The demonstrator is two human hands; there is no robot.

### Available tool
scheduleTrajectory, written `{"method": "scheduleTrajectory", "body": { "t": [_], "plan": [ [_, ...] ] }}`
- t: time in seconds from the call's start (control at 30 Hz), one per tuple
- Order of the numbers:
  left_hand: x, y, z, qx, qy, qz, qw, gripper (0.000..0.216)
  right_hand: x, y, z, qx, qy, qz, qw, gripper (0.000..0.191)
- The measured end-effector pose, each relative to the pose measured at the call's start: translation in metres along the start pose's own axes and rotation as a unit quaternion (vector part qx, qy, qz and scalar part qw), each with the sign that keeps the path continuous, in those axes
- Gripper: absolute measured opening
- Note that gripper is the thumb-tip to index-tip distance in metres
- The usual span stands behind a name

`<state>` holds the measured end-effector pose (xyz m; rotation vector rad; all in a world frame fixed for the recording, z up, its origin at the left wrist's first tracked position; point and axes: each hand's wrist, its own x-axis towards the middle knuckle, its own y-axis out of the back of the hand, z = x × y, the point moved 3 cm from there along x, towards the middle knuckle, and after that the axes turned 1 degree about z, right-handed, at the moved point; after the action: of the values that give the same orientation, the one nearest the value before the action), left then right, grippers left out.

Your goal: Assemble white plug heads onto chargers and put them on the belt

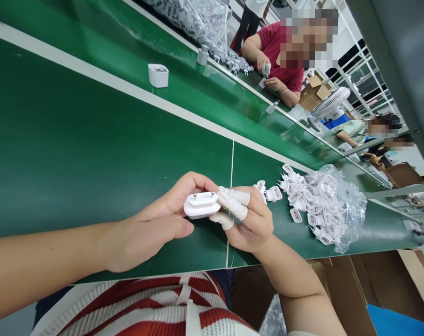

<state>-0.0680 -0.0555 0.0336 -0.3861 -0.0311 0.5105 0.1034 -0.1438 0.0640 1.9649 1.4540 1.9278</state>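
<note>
- The right grip (252, 221) pinches one end of a white plug adapter (202, 205) between thumb and fingertips, white finger cots (237, 208) covering those tips.
- The left grip (156, 228) is curled round the other end, fingers behind and thumb below; whether it presses or merely steadies, I cannot tell.
- The adapter is held above the tabletop (75, 154), its two metal pins (194, 196) showing. A sound hold here would press only on the moulded sides, leaving the pins unloaded and the pin face uncovered.
- Bare left fingertips seem likelier to smudge glossy plastic, so the covered right ones should probably bear the main pinch; a light touch should do for so small a piece.
- No brand, label or lettering can be made out on the held piece.
- Just beyond the right grip lie a few loose adapters (274, 193); past them is a heap of adapters (311, 219) against a clear plastic bag (351, 205). Keeping the right wrist clear of the loose ones would avoid knocking them.
- Across the pale dividing strip (110, 86), a lone adapter (158, 77) stands with grey marks on top, too small to read.
- Farther off, a co-worker in a red shirt (292, 77) holds a similar white piece; the fan (332, 102) and open carton (315, 93) nearby show no readable writing.
</note>
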Motion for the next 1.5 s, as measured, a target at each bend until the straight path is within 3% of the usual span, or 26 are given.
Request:
{"method": "scheduleTrajectory", "body": {
  "t": [0.63, 0.77, 0.87, 0.97, 1.1, 1.2, 1.27, 1.43, 1.5],
  "plan": [
    [0.001, 0.005, -0.006, 0.119, -0.057, -0.023, 0.991, 0.052, 0.002, 0.0, 0.003, 0.018, -0.006, -0.002, 1.0, 0.041],
    [0.008, 0.0, -0.013, 0.165, -0.037, 0.028, 0.985, 0.041, 0.001, -0.003, 0.011, 0.056, -0.09, -0.052, 0.993, 0.041],
    [0.014, -0.003, -0.017, 0.214, -0.033, 0.047, 0.975, 0.054, -0.003, -0.008, 0.014, 0.069, -0.127, -0.065, 0.987, 0.041],
    [0.018, -0.003, -0.021, 0.25, -0.038, 0.031, 0.967, 0.065, -0.008, -0.013, 0.015, 0.104, -0.18, -0.048, 0.977, 0.024],
    [0.021, 0.001, -0.025, 0.27, -0.015, 0.016, 0.963, 0.07, -0.014, -0.021, 0.021, 0.21, -0.294, -0.039, 0.932, 0.012],
    [0.021, 0.004, -0.026, 0.287, -0.001, 0.014, 0.958, 0.071, -0.019, -0.027, 0.025, 0.264, -0.364, -0.035, 0.893, 0.015],
    [0.022, 0.005, -0.026, 0.285, -0.002, 0.008, 0.959, 0.072, -0.02, -0.029, 0.025, 0.273, -0.38, -0.026, 0.883, 0.019],
    [0.026, 0.004, -0.021, 0.252, -0.026, -0.009, 0.967, 0.071, -0.014, -0.019, 0.015, 0.087, -0.25, 0.0, 0.964, 0.008],
    [0.026, 0.003, -0.02, 0.237, -0.015, -0.008, 0.971, 0.068, -0.014, -0.019, 0.016, 0.089, -0.253, 0.001, 0.963, 0.009]
  ]
}}
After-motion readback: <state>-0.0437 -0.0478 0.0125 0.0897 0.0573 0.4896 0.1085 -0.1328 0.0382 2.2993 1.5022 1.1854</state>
